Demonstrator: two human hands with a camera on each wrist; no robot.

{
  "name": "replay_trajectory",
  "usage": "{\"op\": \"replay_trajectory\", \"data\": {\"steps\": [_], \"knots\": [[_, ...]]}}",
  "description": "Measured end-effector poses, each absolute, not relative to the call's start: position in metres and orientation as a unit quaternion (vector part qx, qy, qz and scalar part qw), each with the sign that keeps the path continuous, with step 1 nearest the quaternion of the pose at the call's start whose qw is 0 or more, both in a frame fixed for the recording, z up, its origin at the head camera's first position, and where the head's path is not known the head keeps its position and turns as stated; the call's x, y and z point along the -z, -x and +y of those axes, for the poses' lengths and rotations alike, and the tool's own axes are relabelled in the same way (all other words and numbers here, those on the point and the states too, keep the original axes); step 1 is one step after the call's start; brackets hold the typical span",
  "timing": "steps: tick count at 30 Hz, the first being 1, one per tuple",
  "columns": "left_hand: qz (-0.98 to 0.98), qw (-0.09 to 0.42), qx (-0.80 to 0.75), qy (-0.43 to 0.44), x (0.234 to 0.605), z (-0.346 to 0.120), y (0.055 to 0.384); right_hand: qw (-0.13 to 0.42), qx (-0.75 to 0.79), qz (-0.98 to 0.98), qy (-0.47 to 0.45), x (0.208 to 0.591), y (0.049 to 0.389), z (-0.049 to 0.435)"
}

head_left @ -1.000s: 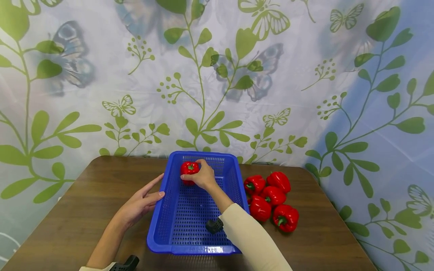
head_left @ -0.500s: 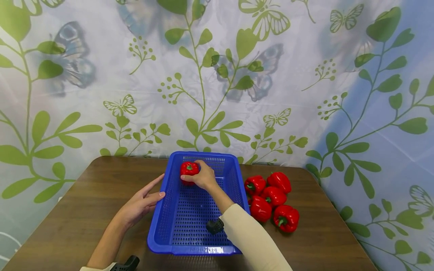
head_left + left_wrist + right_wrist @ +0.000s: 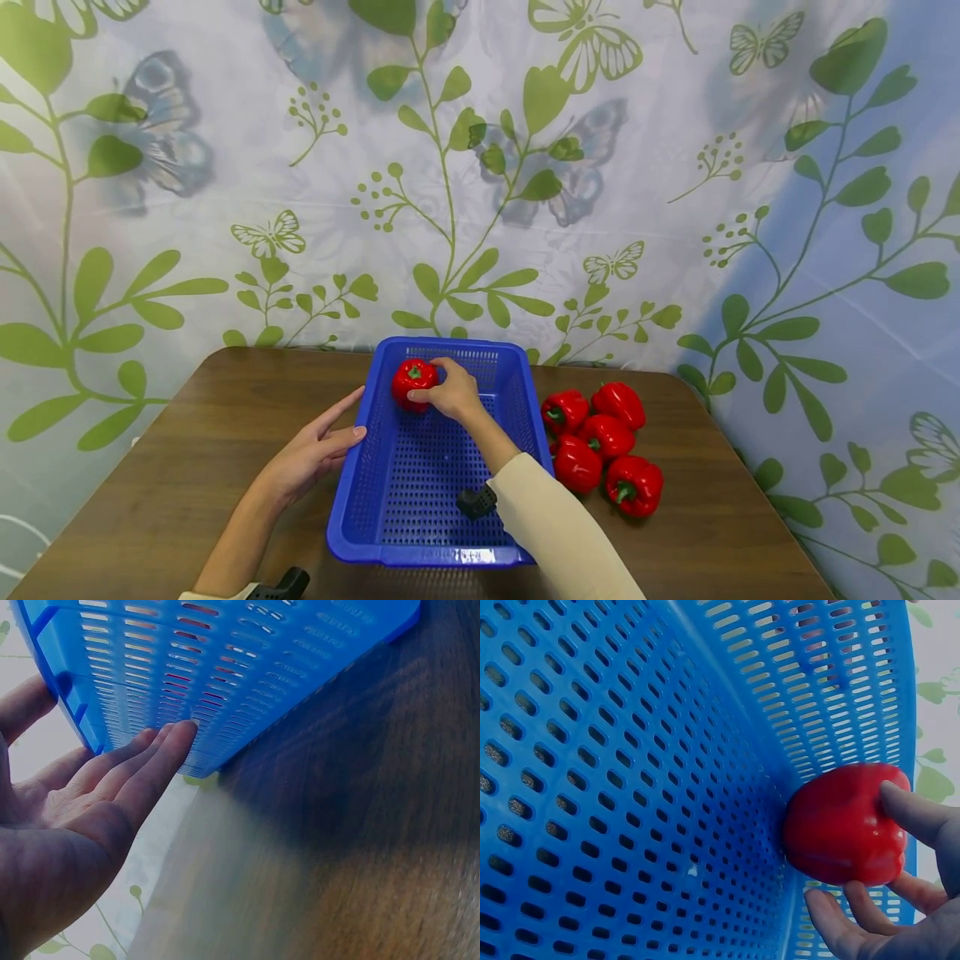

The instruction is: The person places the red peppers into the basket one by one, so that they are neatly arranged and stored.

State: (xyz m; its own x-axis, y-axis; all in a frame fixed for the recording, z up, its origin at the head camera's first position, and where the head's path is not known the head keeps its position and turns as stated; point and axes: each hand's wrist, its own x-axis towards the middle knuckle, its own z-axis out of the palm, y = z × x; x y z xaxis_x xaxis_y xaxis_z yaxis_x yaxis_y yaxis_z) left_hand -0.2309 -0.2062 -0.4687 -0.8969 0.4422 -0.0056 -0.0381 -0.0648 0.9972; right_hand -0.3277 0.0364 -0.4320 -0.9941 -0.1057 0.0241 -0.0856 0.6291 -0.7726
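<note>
A red bell pepper with a green stem stands in the far left corner of a blue plastic basket. My right hand is at the pepper's right side; its thumb and curled fingers lie against it. From the right wrist, the pepper shows between the thumb and the fingers, close to the basket's slotted wall. My left hand touches the basket's left side, thumb at the rim. In the left wrist view, the left hand's fingers lie straight along the outer wall.
Several more red bell peppers lie in a group on the wooden table, just right of the basket. Behind the table hangs a cloth printed with leaves and butterflies. A black device is on the right wrist.
The bell pepper has shifted slightly left and leans a little toward the basket's left wall. The right thumb has slid slightly right across it. The left hand stays at the basket.
</note>
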Motion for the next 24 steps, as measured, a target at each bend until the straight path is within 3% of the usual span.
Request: {"op": "replay_trajectory", "data": {"steps": [24], "knots": [[0.66,0.168,-0.716,-0.153,0.4698,-0.2056,0.2304,0.016,0.436,0.898,0.055,0.4289,0.3275,0.0402]]}}
